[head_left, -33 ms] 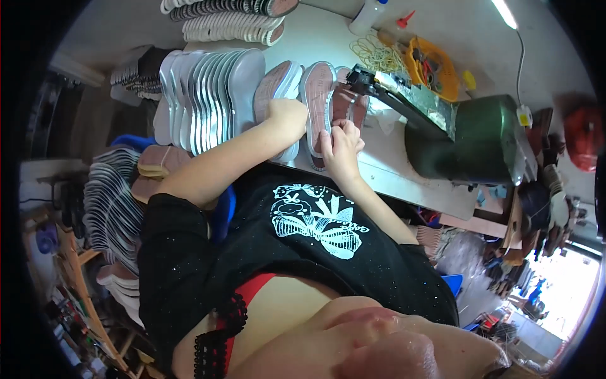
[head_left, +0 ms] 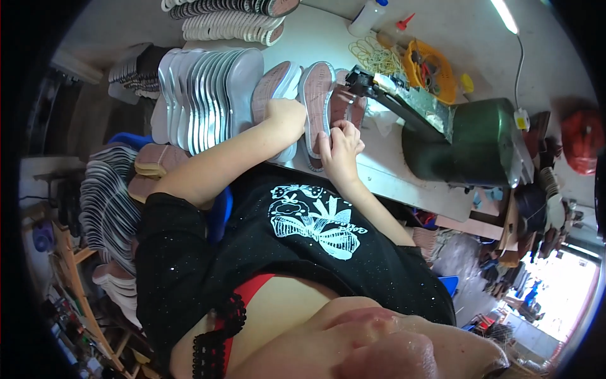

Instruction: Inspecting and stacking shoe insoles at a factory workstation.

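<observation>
On the white bench stands an upright pinkish shoe sole [head_left: 317, 95] with a pale grey rim. To its left lean more pink-faced soles [head_left: 271, 85] with white edges. My left hand [head_left: 285, 119] is closed in a fist against these; its fingertips are hidden behind it. My right hand [head_left: 341, 148] is at the right edge of the upright sole, its thumb touching that edge. Its other fingers curl in front of a darker brown-pink sole [head_left: 346, 106]; what they pinch, if anything, does not show. A black machine arm [head_left: 404, 104] reaches over this darker sole.
Left of my hands stands a row of shiny grey soles [head_left: 211, 101]. White-edged soles [head_left: 233, 28] line the back. An orange basket [head_left: 432, 66] of tools, yellowish bands [head_left: 379, 55] and a white bottle [head_left: 366, 19] sit behind the green machine body [head_left: 464, 142]. Grey soles [head_left: 107, 196] are stacked at my left.
</observation>
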Demonstrator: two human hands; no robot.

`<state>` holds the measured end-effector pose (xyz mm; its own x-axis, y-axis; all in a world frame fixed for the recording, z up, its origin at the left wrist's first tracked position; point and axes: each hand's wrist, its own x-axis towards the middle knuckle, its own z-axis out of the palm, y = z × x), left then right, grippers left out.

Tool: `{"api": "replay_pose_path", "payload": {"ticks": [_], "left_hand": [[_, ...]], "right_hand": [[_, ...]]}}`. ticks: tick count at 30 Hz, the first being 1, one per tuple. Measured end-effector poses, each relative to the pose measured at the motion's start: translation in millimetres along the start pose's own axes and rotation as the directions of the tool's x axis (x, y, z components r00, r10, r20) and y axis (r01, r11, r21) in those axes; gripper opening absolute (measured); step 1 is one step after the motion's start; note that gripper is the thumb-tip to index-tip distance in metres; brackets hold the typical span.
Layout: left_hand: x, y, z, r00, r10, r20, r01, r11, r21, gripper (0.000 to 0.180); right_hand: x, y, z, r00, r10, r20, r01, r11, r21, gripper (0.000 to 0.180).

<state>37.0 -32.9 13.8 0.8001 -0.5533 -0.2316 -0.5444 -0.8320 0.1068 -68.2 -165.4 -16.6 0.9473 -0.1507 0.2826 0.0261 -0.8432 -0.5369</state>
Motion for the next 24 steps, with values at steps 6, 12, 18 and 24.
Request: {"api": "replay_pose_path", "payload": {"ticks": [6,12,18,24], "left_hand": [[1.4,-10.8,-5.9,0.997,-0.002,-0.080,0.000,1.000,-0.022,0.018],[-4.3,-38.8,-53.0,0.994,0.000,-0.110,-0.032,0.957,-0.289,0.017],[0.1,-42.5,-35.3,0.887,-0.076,-0.455,-0.196,0.831,-0.521,0.022],[-19.3,-6.4,-24.8,0.798,-0.173,-0.577,-0.434,0.498,-0.751,0.022]], "right_hand": [[-7.4,-3.5,-8.9,0.996,-0.074,0.049,0.075,0.997,-0.013,0.036],[-0.3,4.1,-13.6,0.991,-0.110,0.078,0.115,0.991,-0.075,0.025],[24.7,-11.4,-25.0,0.950,-0.112,0.290,-0.022,0.906,0.423,0.035],[40.3,-28.1,-41.4,0.760,-0.316,0.568,-0.516,0.239,0.823,0.080]]}}
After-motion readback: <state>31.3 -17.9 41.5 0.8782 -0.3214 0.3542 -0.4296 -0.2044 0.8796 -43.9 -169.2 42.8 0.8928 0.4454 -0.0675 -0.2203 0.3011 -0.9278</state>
